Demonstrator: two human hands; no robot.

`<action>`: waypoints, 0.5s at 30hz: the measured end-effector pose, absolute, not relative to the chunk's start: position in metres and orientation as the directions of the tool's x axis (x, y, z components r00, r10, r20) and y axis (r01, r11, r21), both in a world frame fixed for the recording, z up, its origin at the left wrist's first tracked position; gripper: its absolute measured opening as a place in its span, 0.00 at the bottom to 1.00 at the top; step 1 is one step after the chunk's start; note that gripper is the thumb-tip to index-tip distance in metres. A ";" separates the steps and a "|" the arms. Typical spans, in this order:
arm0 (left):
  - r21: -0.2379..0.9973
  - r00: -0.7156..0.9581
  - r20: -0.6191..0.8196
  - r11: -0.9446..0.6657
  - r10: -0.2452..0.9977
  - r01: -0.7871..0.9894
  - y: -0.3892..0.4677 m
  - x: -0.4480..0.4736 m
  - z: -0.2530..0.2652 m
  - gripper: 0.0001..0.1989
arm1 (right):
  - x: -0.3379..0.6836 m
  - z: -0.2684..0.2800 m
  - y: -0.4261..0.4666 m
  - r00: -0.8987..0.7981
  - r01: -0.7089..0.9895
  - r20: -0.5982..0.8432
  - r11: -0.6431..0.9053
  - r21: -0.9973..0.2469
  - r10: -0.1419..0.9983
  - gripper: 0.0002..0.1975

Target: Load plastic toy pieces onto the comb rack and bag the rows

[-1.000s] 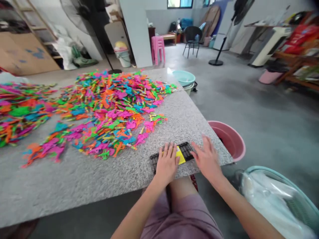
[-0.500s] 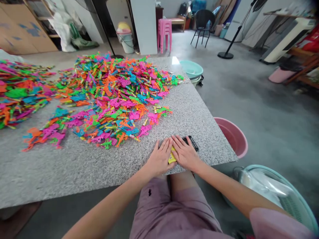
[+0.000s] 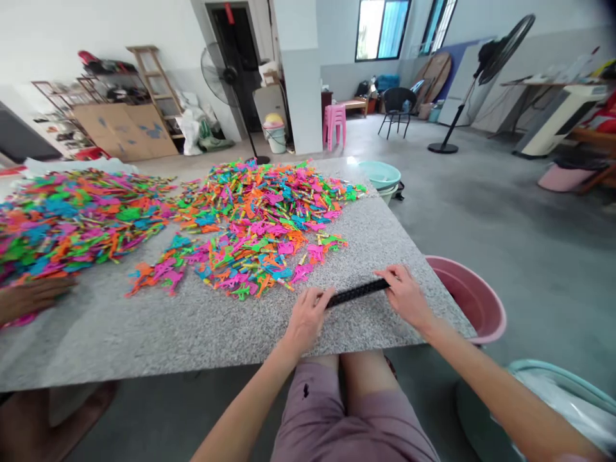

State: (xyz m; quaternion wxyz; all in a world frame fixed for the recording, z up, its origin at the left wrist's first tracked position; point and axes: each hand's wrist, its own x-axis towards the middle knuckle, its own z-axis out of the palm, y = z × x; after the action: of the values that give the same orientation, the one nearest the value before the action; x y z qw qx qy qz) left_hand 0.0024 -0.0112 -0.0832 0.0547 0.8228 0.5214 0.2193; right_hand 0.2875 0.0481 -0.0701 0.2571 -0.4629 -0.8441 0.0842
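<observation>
A long, narrow black strip [image 3: 359, 292], perhaps a plastic frame seen on edge, is held between both hands just over the near right part of the speckled stone table [image 3: 231, 340]. My left hand [image 3: 308, 314] is closed on its left end, thumb and fingers pinching it. At the right end, my right hand [image 3: 405, 296] pinches it in the same way. Beyond the hands lies a heap of small, brightly coloured plastic toy guns [image 3: 269, 205], pink, orange, green and blue. The yellow piece seen earlier does not show.
A second heap of the coloured toys [image 3: 81, 218] spreads at the left, with another person's hand [image 3: 36, 298] beside it. A pink tub [image 3: 491, 308] stands off the table's right edge. Lower right is a tub with clear plastic [image 3: 568, 398]. A turquoise basin [image 3: 380, 173] stands farther back.
Both hands lay flat over a yellow piece and a black frame; now they are apart, gripping the black strip's ends. The view has tilted up, and another person's hand has appeared at left.
</observation>
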 end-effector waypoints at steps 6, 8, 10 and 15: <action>0.316 0.424 0.312 -0.513 0.850 0.798 -0.036 -0.005 -0.085 0.29 | 0.280 -0.072 0.043 -0.696 0.551 0.237 0.715 -0.430 0.678 0.25; 0.342 0.381 0.321 -0.481 0.867 0.807 -0.046 0.000 -0.089 0.33 | 0.252 -0.066 0.066 -0.636 0.604 0.308 0.705 -0.372 0.707 0.23; 0.361 0.365 0.321 -0.469 0.874 0.806 -0.055 0.010 -0.094 0.34 | 0.211 -0.057 0.105 -0.624 0.669 0.328 0.702 -0.245 0.709 0.24; 0.233 0.410 0.308 -0.486 0.859 0.843 -0.064 0.035 -0.110 0.29 | 0.118 -0.042 0.210 -0.688 0.653 0.190 0.711 -0.260 0.701 0.16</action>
State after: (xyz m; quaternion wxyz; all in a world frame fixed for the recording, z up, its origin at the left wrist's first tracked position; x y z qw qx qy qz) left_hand 0.0346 -0.0636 -0.1101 0.0208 0.8393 0.5068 0.1958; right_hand 0.1185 0.2099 -0.0423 0.1384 -0.3701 -0.9146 0.0859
